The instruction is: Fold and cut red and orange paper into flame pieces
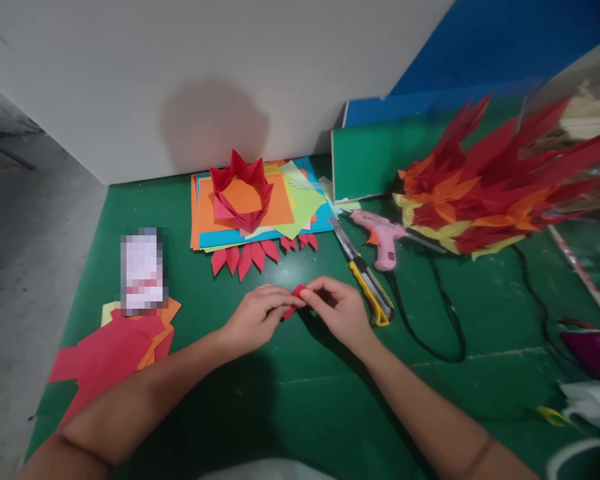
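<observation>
A small piece of red paper (290, 311) is pinched between my two hands, just above the green table. My left hand (255, 317) holds its left side with fingers and thumb together. My right hand (337, 310) grips the upper right corner between thumb and forefinger. The fingers partly cover the paper, so its full shape is hidden. Beyond my hands lie several folded red paper petals (251, 259). A ring of folded red paper (221, 203) rests on a stack of coloured sheets (283, 200).
A yellow utility knife (367, 287) and a pink glue gun (383, 237) with a black cord lie to the right. Red and orange paper flowers (495, 180) stand at the far right. Red paper sheets (120, 347) and a blurred-out object (143, 270) are on the left.
</observation>
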Demonstrator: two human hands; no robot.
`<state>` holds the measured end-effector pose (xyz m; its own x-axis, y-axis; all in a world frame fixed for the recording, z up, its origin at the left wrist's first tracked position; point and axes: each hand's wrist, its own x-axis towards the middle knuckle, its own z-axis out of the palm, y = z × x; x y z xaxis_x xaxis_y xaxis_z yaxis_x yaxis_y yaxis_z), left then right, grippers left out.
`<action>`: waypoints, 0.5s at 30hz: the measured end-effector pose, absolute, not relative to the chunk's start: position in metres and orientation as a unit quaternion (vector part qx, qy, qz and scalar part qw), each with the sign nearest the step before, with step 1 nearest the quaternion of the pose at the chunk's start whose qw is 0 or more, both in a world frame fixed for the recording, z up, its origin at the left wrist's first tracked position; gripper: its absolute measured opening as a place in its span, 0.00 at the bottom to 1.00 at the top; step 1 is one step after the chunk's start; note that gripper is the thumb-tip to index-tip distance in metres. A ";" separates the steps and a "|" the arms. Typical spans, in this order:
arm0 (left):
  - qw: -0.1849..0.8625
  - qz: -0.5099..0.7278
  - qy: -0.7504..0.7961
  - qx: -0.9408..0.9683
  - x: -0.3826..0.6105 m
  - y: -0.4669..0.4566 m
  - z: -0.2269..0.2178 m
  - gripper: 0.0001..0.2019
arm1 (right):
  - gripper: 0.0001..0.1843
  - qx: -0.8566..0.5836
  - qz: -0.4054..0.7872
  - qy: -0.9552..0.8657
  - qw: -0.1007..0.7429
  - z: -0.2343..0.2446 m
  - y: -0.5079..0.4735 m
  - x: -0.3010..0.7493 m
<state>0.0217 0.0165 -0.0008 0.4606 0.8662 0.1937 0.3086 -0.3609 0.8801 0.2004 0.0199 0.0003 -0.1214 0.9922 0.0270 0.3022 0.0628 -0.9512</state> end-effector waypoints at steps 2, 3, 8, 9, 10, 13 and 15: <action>0.413 0.343 0.390 0.748 0.022 0.016 0.001 0.13 | 0.12 -0.526 0.431 -0.609 0.409 0.001 0.019 0.199; 0.415 0.346 0.387 0.747 0.022 0.016 0.002 0.13 | 0.12 -0.524 0.427 -0.607 0.418 0.001 0.019 0.199; 0.421 0.355 0.396 0.735 0.018 0.015 0.004 0.14 | 0.11 -0.533 0.392 -0.568 0.489 0.001 0.017 0.200; 0.420 0.354 0.399 0.734 0.018 0.014 0.004 0.14 | 0.11 -0.541 0.384 -0.548 0.509 0.001 0.018 0.202; 0.418 0.353 0.400 0.735 0.017 0.013 0.003 0.14 | 0.12 -0.549 0.377 -0.528 0.527 0.001 0.018 0.203; 0.420 0.354 0.405 0.731 0.017 0.012 0.001 0.12 | 0.13 -0.555 0.373 -0.503 0.548 0.000 0.019 0.207; 0.435 0.372 0.419 0.705 0.017 0.010 0.001 0.08 | 0.13 -0.541 0.399 -0.514 0.533 -0.002 0.018 0.207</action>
<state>0.0174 0.0104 0.0006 0.3731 0.9139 0.1601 0.2679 -0.2713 0.9245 0.2074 0.0183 -0.0016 0.1532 0.9814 0.1159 0.1306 0.0961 -0.9868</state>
